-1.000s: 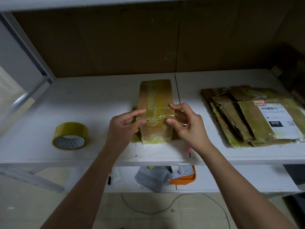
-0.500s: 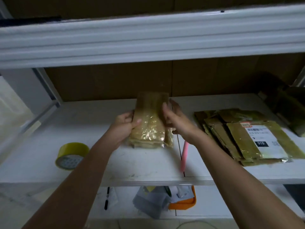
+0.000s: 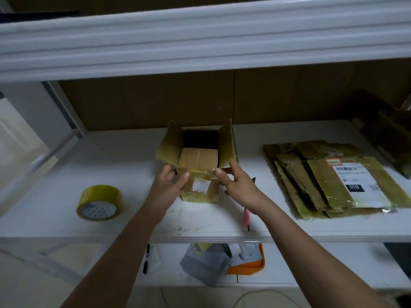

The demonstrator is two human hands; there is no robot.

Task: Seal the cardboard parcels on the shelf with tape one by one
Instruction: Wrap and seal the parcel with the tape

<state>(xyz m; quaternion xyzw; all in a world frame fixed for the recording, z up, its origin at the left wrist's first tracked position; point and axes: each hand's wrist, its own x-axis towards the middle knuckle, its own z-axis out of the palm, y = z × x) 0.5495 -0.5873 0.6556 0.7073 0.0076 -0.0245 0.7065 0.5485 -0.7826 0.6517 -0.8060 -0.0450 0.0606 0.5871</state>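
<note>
A small cardboard box [image 3: 198, 160] stands upright in the middle of the white shelf [image 3: 66, 218], its top flaps spread open and its dark inside showing. Old yellowish tape and a torn white label cover its front face. My left hand [image 3: 170, 185] grips the box's front left side, thumb on the front face. At the front right corner my right hand [image 3: 239, 187] holds the box below the right flap. A roll of yellow tape [image 3: 99, 202] lies flat on the shelf to the left, apart from both hands.
A stack of flattened taped parcels [image 3: 333, 178] with a white shipping label lies on the right. A pink object [image 3: 246, 215] sits under my right wrist near the shelf's edge. An upper shelf beam [image 3: 200, 41] hangs overhead. Below lie an orange tray [image 3: 249, 266], papers and a pen.
The parcel lay flat and folded one second ago; my hands raised it and it now stands upright as an open box. The view tilted upward.
</note>
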